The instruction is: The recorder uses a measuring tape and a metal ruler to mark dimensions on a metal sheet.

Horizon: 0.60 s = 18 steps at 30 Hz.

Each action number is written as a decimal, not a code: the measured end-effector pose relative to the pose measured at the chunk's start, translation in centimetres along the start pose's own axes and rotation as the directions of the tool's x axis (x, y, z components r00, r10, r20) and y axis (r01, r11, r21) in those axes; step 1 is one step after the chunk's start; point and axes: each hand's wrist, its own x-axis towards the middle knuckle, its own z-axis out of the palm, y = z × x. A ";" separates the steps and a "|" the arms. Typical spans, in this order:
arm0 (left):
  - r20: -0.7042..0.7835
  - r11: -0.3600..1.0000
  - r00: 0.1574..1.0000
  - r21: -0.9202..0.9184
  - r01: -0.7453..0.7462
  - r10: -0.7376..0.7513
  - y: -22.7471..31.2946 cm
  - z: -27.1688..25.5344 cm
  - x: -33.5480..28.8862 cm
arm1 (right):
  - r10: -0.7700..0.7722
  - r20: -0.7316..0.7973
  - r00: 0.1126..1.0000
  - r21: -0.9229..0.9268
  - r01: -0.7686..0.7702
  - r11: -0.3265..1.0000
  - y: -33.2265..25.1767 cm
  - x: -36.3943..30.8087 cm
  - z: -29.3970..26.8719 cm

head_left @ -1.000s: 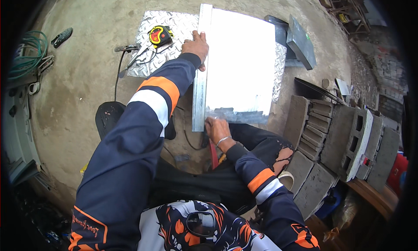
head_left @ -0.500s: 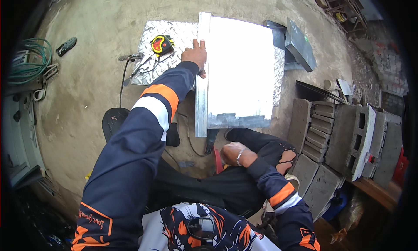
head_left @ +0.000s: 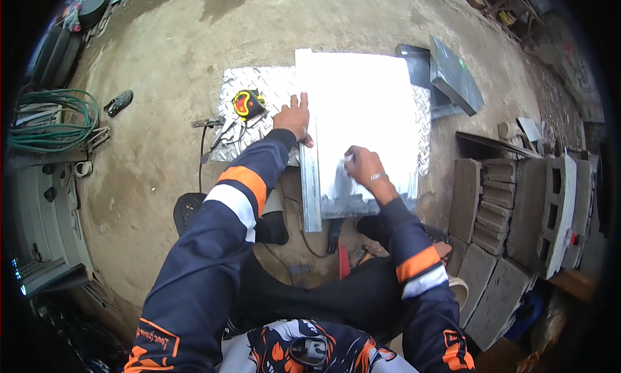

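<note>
A bright, glare-washed metal panel [head_left: 365, 101] lies in front of me, with grey smears along its near end. A long metal strip [head_left: 311, 198] runs along its left edge. My left hand [head_left: 294, 119] rests on the strip's edge, fingers stretched out and spread. Over the near half of the panel is my right hand [head_left: 367, 166], its fingers closed around a small pale piece whose kind I cannot make out. A yellow and black tape measure [head_left: 248, 104] sits left of my left hand on a diamond-plate sheet [head_left: 236, 82].
Dark metal pieces [head_left: 456, 75] lean beyond the panel's right side. Concrete blocks [head_left: 527, 211] are stacked at the right. A coiled green hose [head_left: 52, 121] and a lone shoe [head_left: 118, 103] are at the left. A red-edged tool [head_left: 343, 262] lies on the floor between my legs.
My right hand has risen from beside my lap onto the panel's near half. My left hand stays on the strip. The whole view has shifted slightly.
</note>
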 end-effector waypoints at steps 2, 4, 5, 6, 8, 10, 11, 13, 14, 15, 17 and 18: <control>0.014 1.000 1.000 0.000 0.016 -0.016 -0.1 0.2 0.3 | 0.002 -0.128 0.992 -0.002 -0.002 1.000 -1.3 5.6 -0.8; -0.022 1.000 1.000 -0.006 0.013 -0.014 0.1 0.3 0.2 | 0.004 -0.251 0.968 0.037 0.006 0.999 -2.1 11.3 -1.6; -0.049 1.000 0.999 -0.006 -0.001 0.001 0.3 0.5 0.3 | -0.022 -0.323 0.946 0.028 0.033 0.999 -2.1 14.1 -1.6; -0.048 1.000 0.999 -0.004 -0.003 0.003 0.3 0.7 0.4 | 0.010 -0.352 0.936 0.070 0.016 0.997 -2.8 16.5 -1.8; -0.047 1.000 0.999 -0.027 -0.003 0.001 0.3 0.7 0.4 | 0.037 -0.376 0.926 0.109 0.005 0.994 -4.0 20.1 -1.7; -0.019 0.999 1.000 -0.033 0.001 -0.002 0.4 0.2 0.2 | 0.069 -0.483 0.873 0.165 0.014 0.986 -5.1 22.5 -1.4; -0.019 0.999 1.000 -0.035 0.014 -0.015 0.2 0.3 0.2 | 0.061 -0.475 0.878 0.167 0.022 0.986 -5.7 23.5 -0.9; -0.032 1.000 0.999 -0.028 0.004 -0.004 0.0 0.4 0.2 | 0.105 -0.445 0.889 0.157 -0.038 0.987 -6.2 24.8 -0.4; -0.033 0.999 0.999 -0.035 -0.004 0.003 -0.1 0.5 0.2 | 0.101 -0.439 0.893 0.160 -0.033 0.987 -6.4 25.4 -0.1; -0.032 0.999 0.999 -0.034 0.003 -0.004 -0.1 0.5 0.2 | 0.079 -0.454 0.888 0.137 -0.018 0.990 -6.5 25.8 0.0; -0.033 0.998 0.999 -0.056 -0.006 0.004 -0.1 0.4 0.2 | 0.038 -0.481 0.876 0.088 0.005 0.996 -6.5 26.3 0.1; -0.025 0.998 1.000 -0.066 -0.008 0.006 -0.1 0.3 0.2 | 0.060 -0.476 0.877 0.085 -0.022 0.996 -6.5 26.6 0.1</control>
